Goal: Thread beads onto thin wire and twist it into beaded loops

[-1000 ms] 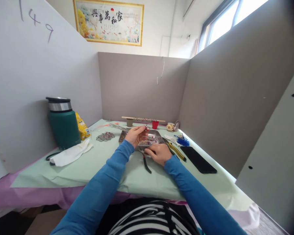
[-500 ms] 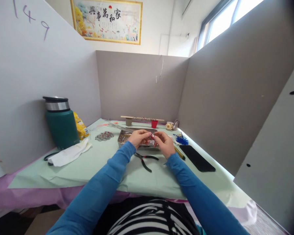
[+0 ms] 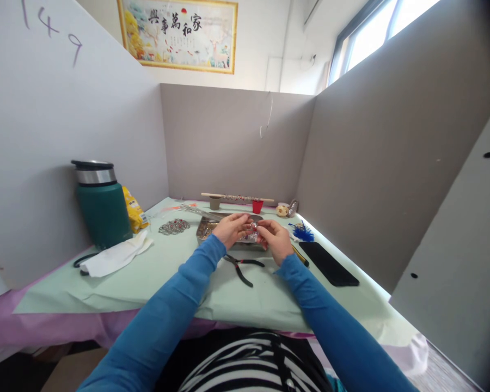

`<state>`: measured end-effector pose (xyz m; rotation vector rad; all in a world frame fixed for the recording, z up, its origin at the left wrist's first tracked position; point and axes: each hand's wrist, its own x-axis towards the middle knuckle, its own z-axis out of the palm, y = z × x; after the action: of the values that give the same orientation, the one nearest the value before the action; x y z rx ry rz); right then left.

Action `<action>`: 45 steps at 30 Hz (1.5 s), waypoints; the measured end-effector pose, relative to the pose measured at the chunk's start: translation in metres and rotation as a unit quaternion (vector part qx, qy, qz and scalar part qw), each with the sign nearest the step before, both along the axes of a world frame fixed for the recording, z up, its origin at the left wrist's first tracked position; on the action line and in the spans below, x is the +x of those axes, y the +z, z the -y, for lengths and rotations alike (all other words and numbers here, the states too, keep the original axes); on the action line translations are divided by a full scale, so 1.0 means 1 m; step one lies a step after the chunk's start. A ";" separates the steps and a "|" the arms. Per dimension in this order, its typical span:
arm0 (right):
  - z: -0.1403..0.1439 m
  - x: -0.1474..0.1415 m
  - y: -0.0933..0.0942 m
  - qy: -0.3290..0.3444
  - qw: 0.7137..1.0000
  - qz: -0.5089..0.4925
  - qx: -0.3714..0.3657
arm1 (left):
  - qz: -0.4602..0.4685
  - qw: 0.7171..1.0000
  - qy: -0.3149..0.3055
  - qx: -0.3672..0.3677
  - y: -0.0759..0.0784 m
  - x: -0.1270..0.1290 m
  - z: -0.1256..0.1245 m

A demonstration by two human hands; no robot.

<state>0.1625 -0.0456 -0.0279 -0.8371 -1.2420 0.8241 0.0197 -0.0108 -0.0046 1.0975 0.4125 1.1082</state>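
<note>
Over a metal tray (image 3: 204, 226) of small silvery parts, my left hand (image 3: 231, 230) and my right hand (image 3: 275, 238) meet almost fingertip to fingertip. Between them is a small red and silver beaded piece (image 3: 253, 225), too small to make out fully. My right thumb and fingers are closed on it. The left hand's fingers are bent close beside the piece, and whether they grip it I cannot tell. Just below the hands lie pliers (image 3: 240, 265) with black handles spread apart. Thin metal wires (image 3: 200, 211) stick out past the tray's left side.
A pile of silver and red beaded pieces (image 3: 173, 226) lies left of the tray. Behind it, a stick (image 3: 240, 197) strung with pieces rests on two small cups. A green bottle (image 3: 102, 207) and white cloth (image 3: 118, 255) stand left; a black phone-like slab (image 3: 329, 264) and blue tassel (image 3: 302, 232) lie right.
The left fingers have straightened a little and shifted slightly off the beaded piece. My right hand has turned a little, with the piece still at its fingertips.
</note>
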 end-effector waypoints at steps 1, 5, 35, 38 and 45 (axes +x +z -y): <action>0.000 0.000 -0.001 0.005 1.000 -0.002 0.000 | 0.000 1.000 -0.002 0.005 -0.001 0.000 0.000; -0.001 -0.001 -0.002 0.021 1.000 0.007 0.003 | -0.010 1.000 0.008 0.010 -0.002 0.001 0.000; -0.001 0.002 -0.003 0.127 0.988 -0.086 -0.034 | 0.021 0.983 -0.167 0.069 0.011 -0.004 0.017; -0.003 0.004 -0.001 0.135 0.983 -0.106 -0.067 | 0.034 0.987 -0.146 0.056 0.013 -0.001 0.018; -0.001 0.002 -0.002 0.104 0.992 -0.051 -0.059 | 0.016 0.993 -0.101 0.065 0.007 0.004 0.013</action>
<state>0.1641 -0.0442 -0.0296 -0.7593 -1.2119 1.1038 0.0241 -0.0242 0.0028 1.2052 0.2010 0.9828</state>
